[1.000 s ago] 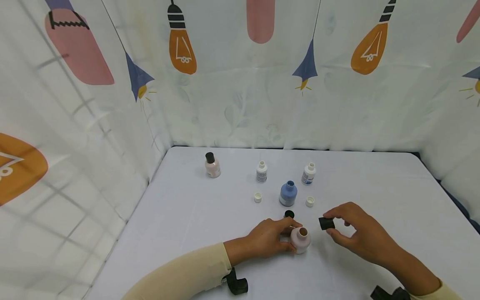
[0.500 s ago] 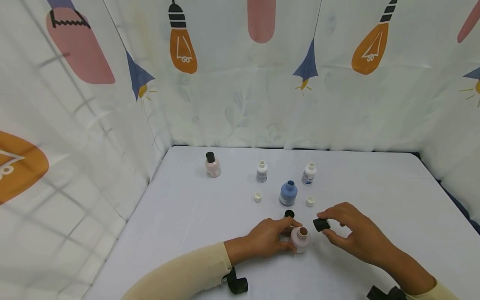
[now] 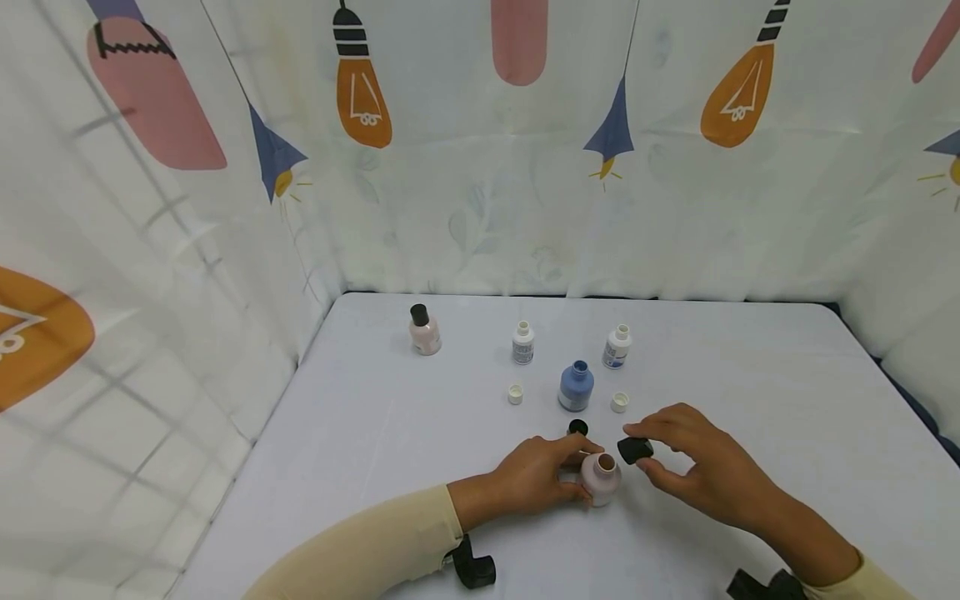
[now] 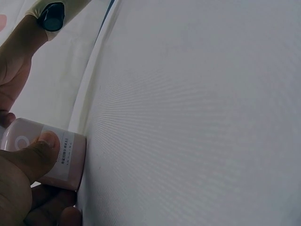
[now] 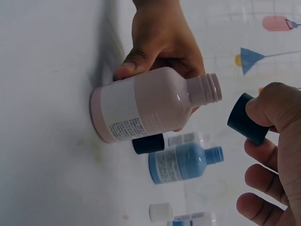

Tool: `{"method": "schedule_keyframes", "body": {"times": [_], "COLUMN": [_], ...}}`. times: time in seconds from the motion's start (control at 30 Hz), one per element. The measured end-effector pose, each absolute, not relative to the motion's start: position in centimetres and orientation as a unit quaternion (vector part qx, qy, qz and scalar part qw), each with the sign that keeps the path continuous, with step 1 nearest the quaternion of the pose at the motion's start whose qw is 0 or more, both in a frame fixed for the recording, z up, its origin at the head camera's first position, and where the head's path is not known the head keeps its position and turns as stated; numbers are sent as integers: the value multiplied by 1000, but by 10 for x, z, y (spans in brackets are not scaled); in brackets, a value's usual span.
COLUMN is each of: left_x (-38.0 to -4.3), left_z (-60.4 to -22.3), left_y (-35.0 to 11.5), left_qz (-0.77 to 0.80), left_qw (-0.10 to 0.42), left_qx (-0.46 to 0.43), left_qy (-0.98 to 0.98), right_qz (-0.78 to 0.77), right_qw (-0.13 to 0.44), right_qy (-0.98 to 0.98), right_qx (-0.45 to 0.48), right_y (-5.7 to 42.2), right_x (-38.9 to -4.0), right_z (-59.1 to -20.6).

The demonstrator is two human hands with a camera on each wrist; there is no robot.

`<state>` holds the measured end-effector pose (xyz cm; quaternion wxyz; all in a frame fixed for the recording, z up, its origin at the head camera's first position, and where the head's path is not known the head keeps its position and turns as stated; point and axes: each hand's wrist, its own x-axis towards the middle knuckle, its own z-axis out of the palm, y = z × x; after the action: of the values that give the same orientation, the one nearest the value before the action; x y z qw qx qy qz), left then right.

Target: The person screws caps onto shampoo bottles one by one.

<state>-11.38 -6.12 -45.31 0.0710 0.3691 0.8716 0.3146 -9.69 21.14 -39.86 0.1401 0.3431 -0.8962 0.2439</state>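
Ok so I'm counting two pink bottles (image 3: 602, 485) (one's nearest the far left corner of the tabletop (image 3: 345, 433)), two white bottles (image 3: 523, 347) toward the far edge, one blue bottle (image 3: 576, 392). Three black caps (image 3: 635, 451), two white caps (image 3: 515, 395). Two hands (image 3: 528, 475).

On the white tabletop (image 3: 787, 400), nearest you: round pale-pink bottle (image 3: 601, 483), your left hand (image 3: 528, 475) gripping it. Just right of its mouth: black cylindrical cap (image 3: 635, 451), in your right hand (image 3: 701, 458). Behind: second black cap (image 3: 578, 427), then round blue bottle (image 3: 576, 390) between small round white cap (image 3: 515, 395), left, and second white cap (image 3: 619, 402), right. Farther back: small white bottle (image 3: 523, 346), left; second white bottle (image 3: 617, 347), right.
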Motion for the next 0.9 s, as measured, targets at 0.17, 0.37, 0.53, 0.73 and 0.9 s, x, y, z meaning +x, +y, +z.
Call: {"method": "schedule_keyframes", "body": {"times": [0.17,0.37,0.53,0.73,0.9], "left_x": [-114,-114,-113,-114,-114], "left_z": [-454,-455,-455,-456,-456], "left_y": [-62,-62,-61,-61,-61], "left_qz": [322,324,322,323,328], "left_qw": [69,69,71,76,82], "left_qx": [368,367,366,365,364], "left_qy": [869,869,870,870,868], "right_qz": [265,282,291,302,311], "right_qw": [137,132,132,140,145], "right_qy": [-892,-889,-881,-868,-857], "right_qx": [339,335,348,370,385], "right_y": [209,206,204,203,201], "right_x": [-97,-96,-96,-98,-99], "right_z": [-401,-404,-402,-401,-401]}}
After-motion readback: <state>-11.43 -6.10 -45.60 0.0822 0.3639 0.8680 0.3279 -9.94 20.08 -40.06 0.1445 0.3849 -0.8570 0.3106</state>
